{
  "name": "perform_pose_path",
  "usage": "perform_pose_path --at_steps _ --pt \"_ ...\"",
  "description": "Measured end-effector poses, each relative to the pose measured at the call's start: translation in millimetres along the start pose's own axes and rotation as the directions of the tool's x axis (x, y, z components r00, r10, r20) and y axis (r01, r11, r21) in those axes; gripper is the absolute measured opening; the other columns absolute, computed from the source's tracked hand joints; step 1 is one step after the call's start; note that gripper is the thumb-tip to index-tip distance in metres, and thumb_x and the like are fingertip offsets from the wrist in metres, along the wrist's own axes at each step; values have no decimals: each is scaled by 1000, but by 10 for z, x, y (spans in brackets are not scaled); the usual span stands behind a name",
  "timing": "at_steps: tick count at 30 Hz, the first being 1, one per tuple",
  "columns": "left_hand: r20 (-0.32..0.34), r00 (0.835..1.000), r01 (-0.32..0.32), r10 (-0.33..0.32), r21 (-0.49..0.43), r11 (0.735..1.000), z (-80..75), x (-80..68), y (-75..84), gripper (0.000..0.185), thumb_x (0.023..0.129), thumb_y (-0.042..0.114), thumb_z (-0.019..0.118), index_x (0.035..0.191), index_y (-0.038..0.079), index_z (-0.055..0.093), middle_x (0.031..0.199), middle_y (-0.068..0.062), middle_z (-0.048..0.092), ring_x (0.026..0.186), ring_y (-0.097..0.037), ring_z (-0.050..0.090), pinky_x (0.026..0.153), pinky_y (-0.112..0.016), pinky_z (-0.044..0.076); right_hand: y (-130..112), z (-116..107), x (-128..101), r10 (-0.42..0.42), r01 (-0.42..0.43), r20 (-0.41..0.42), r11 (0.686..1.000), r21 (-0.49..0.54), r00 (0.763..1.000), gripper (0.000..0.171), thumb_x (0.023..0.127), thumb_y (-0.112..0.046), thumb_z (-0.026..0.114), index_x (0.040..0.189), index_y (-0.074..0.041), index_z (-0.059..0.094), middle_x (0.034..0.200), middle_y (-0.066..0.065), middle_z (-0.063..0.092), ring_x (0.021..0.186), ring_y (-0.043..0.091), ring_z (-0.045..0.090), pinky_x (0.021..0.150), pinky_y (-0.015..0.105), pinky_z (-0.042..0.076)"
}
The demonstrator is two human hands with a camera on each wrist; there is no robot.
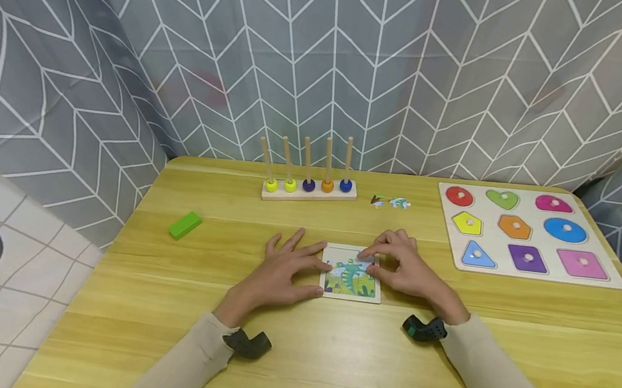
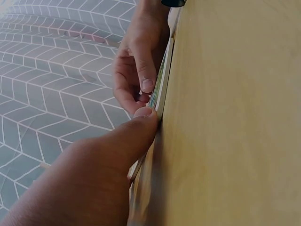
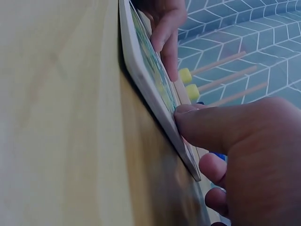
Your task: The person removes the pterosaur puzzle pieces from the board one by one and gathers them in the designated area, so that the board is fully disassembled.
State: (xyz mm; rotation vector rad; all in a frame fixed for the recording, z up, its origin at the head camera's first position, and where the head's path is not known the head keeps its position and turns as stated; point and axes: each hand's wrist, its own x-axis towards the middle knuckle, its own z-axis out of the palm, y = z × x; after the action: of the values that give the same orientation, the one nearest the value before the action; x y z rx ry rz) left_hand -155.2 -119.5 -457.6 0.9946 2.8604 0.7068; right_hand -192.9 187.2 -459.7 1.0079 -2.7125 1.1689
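A small dinosaur jigsaw puzzle lies in a thin wooden frame on the table, with pale bare backing along its upper left. My left hand is spread at the frame's left side, thumb and index finger touching its edge. At the upper right of the puzzle, my right hand pinches a bluish puzzle piece between thumb and index finger. That piece is largely covered by the fingers. In the right wrist view, the right thumb rests over the puzzle's edge. Two loose puzzle pieces lie beyond the frame.
Behind the puzzle stands a wooden peg rack with coloured beads on upright pegs. A shape board with knobbed pieces lies at the right. A green block sits to the left. A patterned grey curtain hangs behind the table.
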Motion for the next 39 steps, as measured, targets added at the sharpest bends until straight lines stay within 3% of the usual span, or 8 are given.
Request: perform_pose_path --at_steps 11,32,39 --pt "-7 1000 -2 2 -1 1000 2 -2 -2 40 94 55 66 131 41 65 165 10 36 159 -38 12 119 -69 0 -45 7 3 -43 43 23 999 -31 999 22 91 -14 76 109 -26 80 109 0 57 103 19 37 84 40 18" --pt "-17 1000 -1 1 -3 1000 -12 -16 13 41 94 55 65 132 41 65 164 11 36 159 -38 13 119 -69 1 -73 -16 12 -34 34 42 999 0 999 20 91 -14 75 107 -26 78 114 1 61 107 19 40 84 40 19" --pt "-8 1000 7 -7 -1 1000 -7 -18 12 41 94 56 65 132 42 65 165 12 35 159 -37 12 120 -69 1 -66 -18 3 -4 4 34 1000 9 999 39 89 -15 78 127 -19 69 113 -1 64 103 17 42 84 39 22"
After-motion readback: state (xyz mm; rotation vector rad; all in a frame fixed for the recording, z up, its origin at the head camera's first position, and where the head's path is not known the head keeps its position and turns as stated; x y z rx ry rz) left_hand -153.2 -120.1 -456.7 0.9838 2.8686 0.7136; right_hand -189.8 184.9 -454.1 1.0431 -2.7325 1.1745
